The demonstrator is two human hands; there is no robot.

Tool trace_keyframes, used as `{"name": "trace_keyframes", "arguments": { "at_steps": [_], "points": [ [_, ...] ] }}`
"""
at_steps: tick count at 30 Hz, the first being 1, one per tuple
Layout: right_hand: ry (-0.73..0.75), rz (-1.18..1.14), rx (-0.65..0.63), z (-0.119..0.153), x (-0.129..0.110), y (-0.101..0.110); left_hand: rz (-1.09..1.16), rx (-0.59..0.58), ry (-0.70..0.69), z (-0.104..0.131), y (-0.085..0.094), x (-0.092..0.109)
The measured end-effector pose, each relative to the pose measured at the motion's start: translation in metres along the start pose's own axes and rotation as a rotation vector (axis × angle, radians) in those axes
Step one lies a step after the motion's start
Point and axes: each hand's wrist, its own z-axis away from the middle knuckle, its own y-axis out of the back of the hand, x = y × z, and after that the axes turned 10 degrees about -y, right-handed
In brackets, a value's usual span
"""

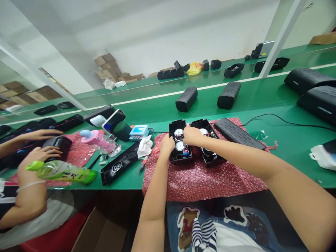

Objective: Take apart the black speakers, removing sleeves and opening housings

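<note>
An open black speaker housing (181,160) lies in front of me, with two round white-centred drivers and red, black and blue wires inside. My left hand (167,144) is closed on its left wall. My right hand (193,135) is closed at the housing's right side, by the upper driver (179,133) and some wires; its fingertips and whatever they pinch are hidden. A second open speaker housing (214,159) lies just to the right, partly behind my right forearm. Both housings rest on red bubble wrap (199,185). Beyond them lies a black perforated grille (237,133).
Left of the wrap are a black panel (118,167), a marker (143,165), crumpled tissue (145,146) and a blue box (139,131). A co-worker's hands (47,152) work beside a green bottle (65,172). Finished-looking speakers (187,99) stand behind; a cable (288,122) runs right.
</note>
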Motion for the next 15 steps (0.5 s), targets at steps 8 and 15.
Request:
{"name": "trace_keyframes", "arguments": {
  "at_steps": [8, 15],
  "points": [
    [-0.016, -0.039, -0.002, -0.0035, -0.0016, -0.0062, 0.063, 0.005, 0.013, -0.0005, -0.0008, -0.0032],
    [0.017, -0.122, -0.01, -0.0049, -0.0007, -0.0012, 0.133, 0.028, 0.013, -0.0031, -0.0033, -0.0089]
  ]
}}
